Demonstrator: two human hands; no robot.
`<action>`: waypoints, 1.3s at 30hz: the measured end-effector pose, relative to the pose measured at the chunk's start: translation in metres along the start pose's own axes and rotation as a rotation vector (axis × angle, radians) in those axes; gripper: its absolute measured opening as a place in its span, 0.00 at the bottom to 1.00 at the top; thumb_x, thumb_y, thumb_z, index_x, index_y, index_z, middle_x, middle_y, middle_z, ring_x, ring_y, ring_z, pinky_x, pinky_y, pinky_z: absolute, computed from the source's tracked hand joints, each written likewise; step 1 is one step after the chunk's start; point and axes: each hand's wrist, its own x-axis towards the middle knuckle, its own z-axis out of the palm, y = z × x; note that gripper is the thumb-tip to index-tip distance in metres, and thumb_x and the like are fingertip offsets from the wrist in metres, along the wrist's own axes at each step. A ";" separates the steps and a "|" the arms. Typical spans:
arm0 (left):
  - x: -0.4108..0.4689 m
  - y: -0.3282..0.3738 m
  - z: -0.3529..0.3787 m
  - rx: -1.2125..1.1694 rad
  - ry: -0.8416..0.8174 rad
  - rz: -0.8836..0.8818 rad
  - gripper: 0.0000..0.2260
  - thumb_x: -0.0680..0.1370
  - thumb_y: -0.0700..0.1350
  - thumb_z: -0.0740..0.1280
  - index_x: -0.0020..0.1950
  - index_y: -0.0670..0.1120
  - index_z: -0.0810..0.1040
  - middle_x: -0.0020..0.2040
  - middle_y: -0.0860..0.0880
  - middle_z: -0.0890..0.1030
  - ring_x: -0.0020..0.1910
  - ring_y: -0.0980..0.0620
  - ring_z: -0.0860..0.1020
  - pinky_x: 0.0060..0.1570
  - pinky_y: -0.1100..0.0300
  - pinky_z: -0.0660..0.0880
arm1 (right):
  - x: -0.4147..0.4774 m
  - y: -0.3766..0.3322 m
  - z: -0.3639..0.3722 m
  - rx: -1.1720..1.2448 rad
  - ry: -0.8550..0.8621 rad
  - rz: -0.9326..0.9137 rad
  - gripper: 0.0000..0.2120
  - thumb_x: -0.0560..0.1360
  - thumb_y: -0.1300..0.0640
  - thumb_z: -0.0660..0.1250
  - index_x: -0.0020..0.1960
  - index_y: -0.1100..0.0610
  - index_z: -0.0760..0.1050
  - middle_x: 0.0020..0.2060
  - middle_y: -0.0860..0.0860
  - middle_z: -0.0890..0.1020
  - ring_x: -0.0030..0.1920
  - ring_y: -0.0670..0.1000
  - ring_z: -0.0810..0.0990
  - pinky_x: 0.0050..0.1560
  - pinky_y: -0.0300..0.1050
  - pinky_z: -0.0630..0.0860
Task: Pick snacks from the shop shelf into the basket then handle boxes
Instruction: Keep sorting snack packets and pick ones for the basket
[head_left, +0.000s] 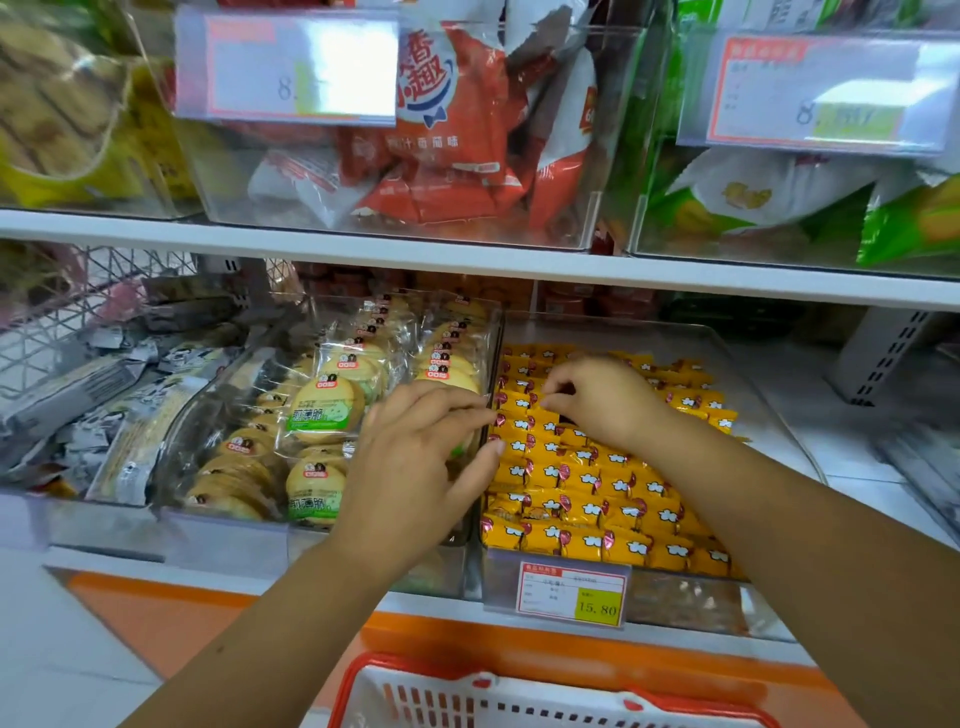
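Shop shelf (467, 260), stocked bins | yellow packets (587, 483) packed in clear bin (597, 332), basket (395, 691) below | right hand (608, 405): fingers (550, 401) curled, pinching one packet | left hand (415, 467): loosely spread over cookie packs (317, 410), gripping nothing | likely light, crinkly, slippery film; pinch a crimped end | price tag (571, 597) reads 15.80; red bags (457, 156) show 香趣; upper tags (291, 67) blurred

- The basket (545, 696) is cut off by the near edge; only its far rim shows.
- The left hand (415, 467) hides the biscuits (322, 410) beneath it; grip unclear.
- The right hand (608, 405) has its fingertips tucked among the sweets (587, 488); grip unclear.
- The far price tags (291, 67) are glare-blurred and unreadable.
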 end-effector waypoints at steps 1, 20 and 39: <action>0.000 0.000 0.000 0.002 -0.002 -0.001 0.16 0.77 0.57 0.64 0.56 0.51 0.85 0.54 0.57 0.82 0.58 0.55 0.73 0.57 0.64 0.59 | -0.006 -0.001 -0.004 0.032 0.039 0.001 0.07 0.80 0.51 0.66 0.52 0.52 0.81 0.50 0.48 0.81 0.47 0.49 0.78 0.47 0.44 0.74; -0.010 0.078 -0.026 -0.964 -0.302 -0.475 0.16 0.78 0.42 0.70 0.59 0.62 0.77 0.50 0.51 0.84 0.43 0.49 0.85 0.37 0.59 0.79 | -0.180 -0.010 -0.059 1.299 0.221 0.278 0.01 0.79 0.63 0.65 0.49 0.59 0.73 0.40 0.54 0.83 0.44 0.61 0.86 0.47 0.53 0.82; -0.019 0.066 -0.018 -1.392 -0.364 -0.697 0.12 0.74 0.38 0.67 0.57 0.40 0.78 0.54 0.41 0.84 0.53 0.41 0.84 0.47 0.55 0.83 | -0.178 0.013 -0.037 1.463 0.073 0.295 0.06 0.74 0.63 0.65 0.50 0.64 0.73 0.49 0.62 0.85 0.50 0.63 0.85 0.52 0.51 0.83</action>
